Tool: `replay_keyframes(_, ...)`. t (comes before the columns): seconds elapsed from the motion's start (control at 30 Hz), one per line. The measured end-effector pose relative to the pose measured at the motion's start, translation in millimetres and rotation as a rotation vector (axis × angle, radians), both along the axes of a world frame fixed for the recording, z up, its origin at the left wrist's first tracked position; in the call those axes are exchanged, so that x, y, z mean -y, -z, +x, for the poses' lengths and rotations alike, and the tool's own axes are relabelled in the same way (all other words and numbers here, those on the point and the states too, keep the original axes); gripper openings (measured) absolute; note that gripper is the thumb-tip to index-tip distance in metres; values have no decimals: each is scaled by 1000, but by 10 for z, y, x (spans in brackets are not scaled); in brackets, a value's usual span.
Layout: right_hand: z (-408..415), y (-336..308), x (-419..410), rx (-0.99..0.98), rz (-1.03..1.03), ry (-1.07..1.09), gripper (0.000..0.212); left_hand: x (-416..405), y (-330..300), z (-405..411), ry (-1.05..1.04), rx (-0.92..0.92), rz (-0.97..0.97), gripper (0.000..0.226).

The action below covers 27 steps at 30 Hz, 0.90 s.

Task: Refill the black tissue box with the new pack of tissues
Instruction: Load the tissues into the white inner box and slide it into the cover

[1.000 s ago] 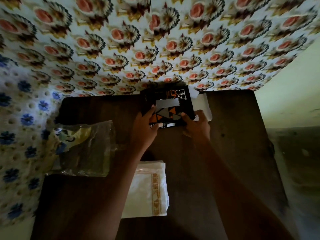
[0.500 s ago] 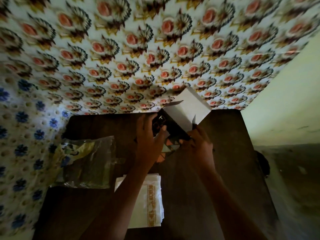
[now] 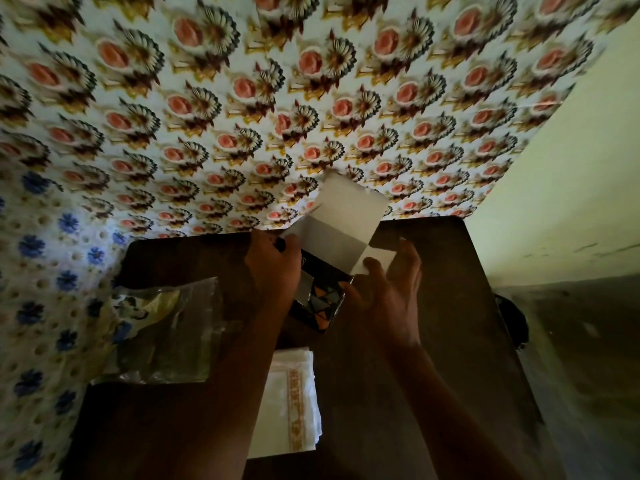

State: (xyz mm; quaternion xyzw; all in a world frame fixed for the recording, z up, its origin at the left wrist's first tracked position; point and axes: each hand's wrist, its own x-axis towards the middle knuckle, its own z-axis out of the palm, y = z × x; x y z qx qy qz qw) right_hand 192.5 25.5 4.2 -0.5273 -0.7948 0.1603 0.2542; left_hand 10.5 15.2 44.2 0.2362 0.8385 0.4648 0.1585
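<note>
The black tissue box point(image 3: 320, 301), printed with orange and grey triangles, is held tilted above the dark table point(image 3: 450, 306). Its end is open, and the white inner flaps point(image 3: 346, 220) stand spread out towards the wall. My left hand point(image 3: 273, 271) grips the box's left side near the open end. My right hand point(image 3: 388, 292) holds the right side, thumb pressed on the small right flap. A stack of white tissues point(image 3: 291, 403) with an orange patterned band lies on the table under my left forearm. Nothing shows inside the box from here.
A crumpled clear plastic wrapper point(image 3: 166, 334) with a printed label lies at the table's left side. Flowered wallpaper point(image 3: 311, 98) rises behind the table, and a blue-flowered covering point(image 3: 41, 271) hangs at the left. A plain pale wall point(image 3: 571, 185) stands to the right.
The box was turned from lying flat to tilted with its end facing away, and its white flaps have been opened wider. Both hands stayed on the box.
</note>
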Motion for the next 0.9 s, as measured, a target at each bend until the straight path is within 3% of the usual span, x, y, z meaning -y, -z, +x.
replay_keyframes(0.17,-6,-25,-57,-329,-303,47,47,86,88,-11,-50,-52,-86,24)
replay_keyframes(0.4,90,2,-154,-329,-247,-62,44,218,126,-18,-49,-44,-55,29)
replay_keyframes(0.53,99,-14,-157,-308,-415,-47,62,272,17,63,-169,-38,23,38)
replay_keyframes(0.7,57,-51,-94,-367,-427,33,87,255,237,7,42,-150,12,24)
replay_keyframes(0.77,42,-30,-67,-400,-430,48,87,308,246,68,94,-132,9,48)
replay_keyframes(0.9,0,80,-17,-452,-579,23,76,417,216,188,354,28,-120,122)
